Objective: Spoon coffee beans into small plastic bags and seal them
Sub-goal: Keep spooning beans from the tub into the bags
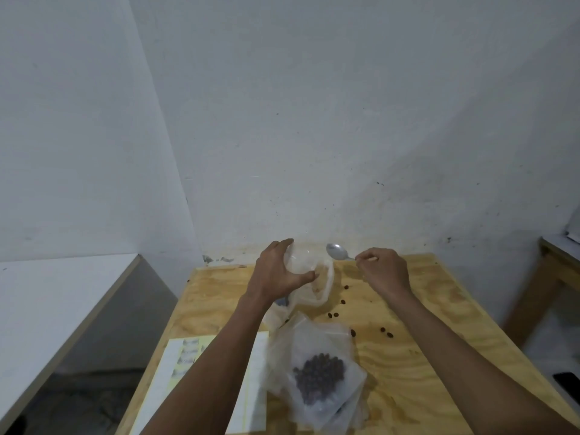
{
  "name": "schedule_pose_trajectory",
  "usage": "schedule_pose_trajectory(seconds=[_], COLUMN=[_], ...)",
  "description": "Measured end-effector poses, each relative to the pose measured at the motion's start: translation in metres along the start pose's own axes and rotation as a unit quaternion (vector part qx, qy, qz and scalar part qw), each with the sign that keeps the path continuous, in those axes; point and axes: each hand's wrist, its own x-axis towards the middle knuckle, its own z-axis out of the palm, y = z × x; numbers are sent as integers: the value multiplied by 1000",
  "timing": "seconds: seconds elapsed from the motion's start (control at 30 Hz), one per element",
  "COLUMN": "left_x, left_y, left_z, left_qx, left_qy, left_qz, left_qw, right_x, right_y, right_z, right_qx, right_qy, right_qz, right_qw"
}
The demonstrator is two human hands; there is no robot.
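Note:
My left hand grips a clear plastic bag near the far edge of the wooden table, thumb and fingers curled round its mouth. My right hand pinches the handle of a metal spoon, whose empty bowl hovers just right of the bag's mouth. Closer to me lies a pile of small plastic bags; the top one holds dark coffee beans. Loose beans are scattered on the wood to the right.
A white and yellow sheet of labels lies at the table's near left, partly under my left forearm. A white wall stands right behind the table. A white ledge runs on the left, and another wooden table on the right.

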Motion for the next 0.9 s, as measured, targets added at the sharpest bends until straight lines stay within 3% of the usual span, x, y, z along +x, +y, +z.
schedule_pose_trajectory(seconds=[0.3, 0.7, 0.8, 0.9], left_x=[7, 12, 10, 9], left_y=[-1, -1, 0, 3], left_z=[4, 11, 9, 4], left_qx=[-11, -18, -21, -25], left_qy=[18, 25, 37, 57], left_qz=[14, 34, 43, 55], left_qw=[1000, 999, 998, 997], right_x=[0, 4, 6, 1], right_y=[52, 57, 51, 22], right_z=[35, 47, 44, 33], right_qx=[-93, -237, -150, 67], right_qy=[-1, -16, 4, 11], right_qz=[77, 26, -5, -48], right_qw=[993, 971, 989, 997])
